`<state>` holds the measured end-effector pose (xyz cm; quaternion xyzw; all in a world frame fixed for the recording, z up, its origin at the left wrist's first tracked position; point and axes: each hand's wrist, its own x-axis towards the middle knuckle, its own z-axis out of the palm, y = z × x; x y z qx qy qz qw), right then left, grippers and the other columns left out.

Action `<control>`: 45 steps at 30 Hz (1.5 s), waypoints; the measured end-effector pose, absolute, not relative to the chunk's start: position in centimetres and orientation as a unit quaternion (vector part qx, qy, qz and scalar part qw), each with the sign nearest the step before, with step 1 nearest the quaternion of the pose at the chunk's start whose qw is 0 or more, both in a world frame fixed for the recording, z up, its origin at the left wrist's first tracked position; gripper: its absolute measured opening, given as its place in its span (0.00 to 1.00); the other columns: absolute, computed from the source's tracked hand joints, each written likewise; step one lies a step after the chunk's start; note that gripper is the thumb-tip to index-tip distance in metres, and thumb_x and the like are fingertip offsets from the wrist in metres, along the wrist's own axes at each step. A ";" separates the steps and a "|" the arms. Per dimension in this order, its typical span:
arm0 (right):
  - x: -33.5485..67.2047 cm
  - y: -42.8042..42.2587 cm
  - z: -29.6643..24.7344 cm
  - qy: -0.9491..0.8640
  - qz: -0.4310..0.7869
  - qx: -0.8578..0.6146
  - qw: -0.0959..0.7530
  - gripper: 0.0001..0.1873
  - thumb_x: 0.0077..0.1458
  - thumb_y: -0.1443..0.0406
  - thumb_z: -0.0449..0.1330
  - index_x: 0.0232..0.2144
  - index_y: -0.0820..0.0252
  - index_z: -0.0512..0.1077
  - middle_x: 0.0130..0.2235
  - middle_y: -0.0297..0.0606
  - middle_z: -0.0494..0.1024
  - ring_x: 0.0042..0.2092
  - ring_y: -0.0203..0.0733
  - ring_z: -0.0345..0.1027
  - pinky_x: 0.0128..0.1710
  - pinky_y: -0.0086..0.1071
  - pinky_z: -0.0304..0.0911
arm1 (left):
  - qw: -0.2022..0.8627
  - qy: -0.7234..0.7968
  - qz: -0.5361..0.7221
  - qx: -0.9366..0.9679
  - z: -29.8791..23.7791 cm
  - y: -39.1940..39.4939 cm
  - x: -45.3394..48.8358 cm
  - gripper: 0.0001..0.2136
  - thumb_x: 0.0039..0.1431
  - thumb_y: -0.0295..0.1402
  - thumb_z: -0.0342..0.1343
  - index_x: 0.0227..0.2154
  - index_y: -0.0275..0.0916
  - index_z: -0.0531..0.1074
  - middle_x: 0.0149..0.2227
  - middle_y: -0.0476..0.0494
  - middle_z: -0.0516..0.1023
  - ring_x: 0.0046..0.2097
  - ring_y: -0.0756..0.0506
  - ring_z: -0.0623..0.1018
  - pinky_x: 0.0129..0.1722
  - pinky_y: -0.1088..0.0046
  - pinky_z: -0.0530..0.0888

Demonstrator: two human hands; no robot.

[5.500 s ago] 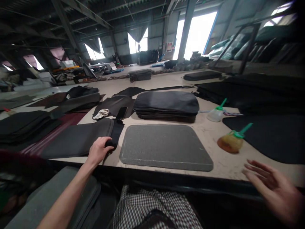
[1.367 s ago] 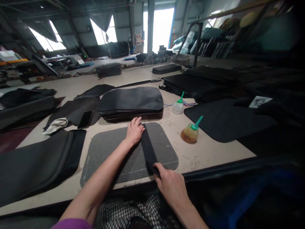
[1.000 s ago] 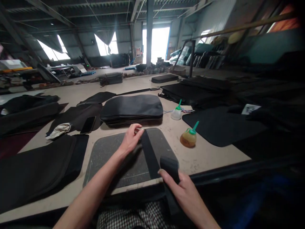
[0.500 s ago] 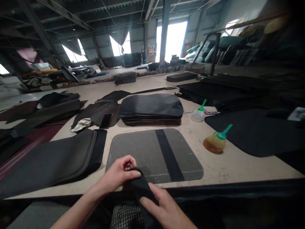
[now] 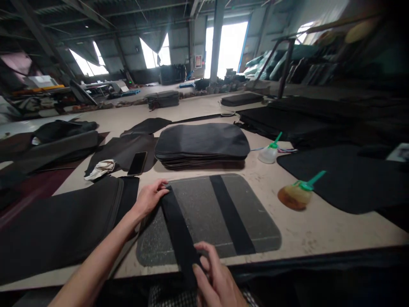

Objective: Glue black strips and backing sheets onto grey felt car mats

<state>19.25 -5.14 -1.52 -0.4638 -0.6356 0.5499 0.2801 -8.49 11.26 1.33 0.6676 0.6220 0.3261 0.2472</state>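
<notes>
A dark fabric strip [image 5: 179,228] stretches between my two hands over the left part of a grey rounded panel [image 5: 204,213]. My left hand [image 5: 151,197] pinches its far end near the panel's upper left edge. At the near end, my right hand [image 5: 212,273] grips the strip between thumb and fingers, by the table's front edge. A second dark strip [image 5: 231,217] lies flat across the panel, to the right of the held one. Behind the panel sits a stack of dark rounded panels [image 5: 201,143].
Right of the panel stand a bottle of amber liquid [image 5: 295,196] and a clear bottle [image 5: 267,154], both with green spouts. A phone [image 5: 137,163] and a crumpled white cloth [image 5: 100,169] lie at left. Dark sheets [image 5: 60,226] are piled at front left.
My left hand has moved forward and left, carrying the strip's far end to the panel's upper edge. The strip, bunched near my lap before, is now drawn out straight over the panel.
</notes>
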 end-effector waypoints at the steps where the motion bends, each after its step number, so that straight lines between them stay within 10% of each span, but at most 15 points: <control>1: 18.8 -4.8 -1.6 -0.638 0.560 -0.451 0.275 0.21 0.69 0.52 0.46 0.56 0.56 0.61 0.27 0.31 0.72 0.28 0.39 0.73 0.33 0.29 0.67 | 0.226 0.621 0.318 0.680 0.9 12.2 -8.5 0.13 0.57 0.35 0.62 0.46 0.43 0.76 0.36 0.48 0.81 0.38 0.45 0.79 0.43 0.68 0.71; 10: 16.3 -1.7 -1.0 -0.613 0.617 -0.429 0.243 0.16 0.66 0.53 0.47 0.47 0.56 0.54 0.25 0.29 0.74 0.18 0.34 0.63 0.19 0.25 0.56 | 0.160 0.592 0.278 0.739 -1.3 17.2 -7.8 0.14 0.57 0.31 0.62 0.47 0.42 0.74 0.35 0.49 0.78 0.39 0.45 0.77 0.42 0.70 0.70; 29: 16.2 -1.1 0.3 -0.605 0.623 -0.430 0.246 0.11 0.68 0.57 0.48 0.47 0.55 0.57 0.25 0.26 0.75 0.18 0.33 0.65 0.21 0.24 0.60 | 0.003 0.547 0.126 0.827 -0.7 16.9 -6.8 0.10 0.69 0.34 0.51 0.40 0.42 0.77 0.40 0.40 0.77 0.46 0.40 0.71 0.46 0.63 0.68; 45: 15.0 -2.2 -0.4 -0.681 0.539 -0.428 0.251 0.08 0.68 0.62 0.48 0.48 0.56 0.59 0.25 0.26 0.76 0.22 0.35 0.68 0.29 0.29 0.62 | 0.011 0.576 0.152 0.803 -1.6 12.4 -6.4 0.19 0.72 0.40 0.47 0.59 0.38 0.69 0.56 0.36 0.76 0.57 0.40 0.72 0.57 0.61 0.69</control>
